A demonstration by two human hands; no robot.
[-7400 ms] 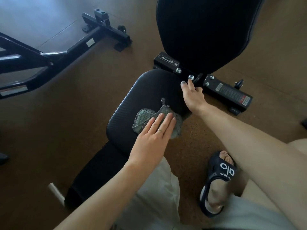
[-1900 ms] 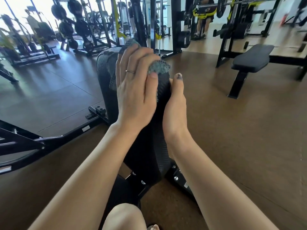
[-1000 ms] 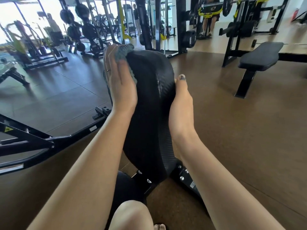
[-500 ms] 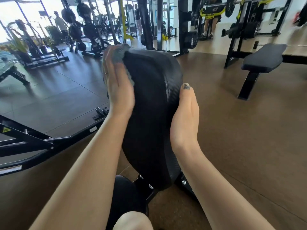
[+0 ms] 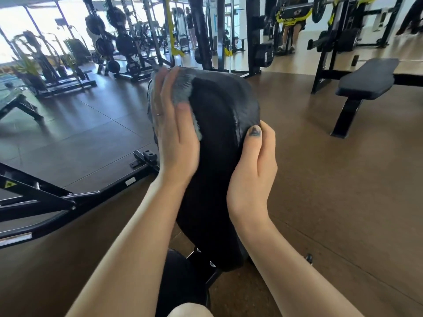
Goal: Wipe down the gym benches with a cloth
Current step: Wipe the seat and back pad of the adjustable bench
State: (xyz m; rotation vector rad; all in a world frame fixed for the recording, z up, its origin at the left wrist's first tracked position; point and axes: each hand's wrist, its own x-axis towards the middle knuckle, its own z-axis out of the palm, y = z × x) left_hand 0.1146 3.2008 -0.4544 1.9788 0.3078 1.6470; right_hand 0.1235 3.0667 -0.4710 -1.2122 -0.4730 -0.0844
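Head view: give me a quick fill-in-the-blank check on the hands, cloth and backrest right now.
1. The left hand presses a grey ____ against the backrest.
2. The right hand grips the backrest's ____ edge.
3. The backrest is raised, not ____.
4. The flat bench stands to the ____.

Missing: cloth; right; flat; right

Brown rubber floor (image 5: 332,179) throughout, darker glossy panels far left. Flat bench (image 5: 366,81) stands far right on black legs. Weight racks (image 5: 114,49) line the bright windows (image 5: 13,26) far left (glare heavy). Black frame (image 5: 68,197) near left.
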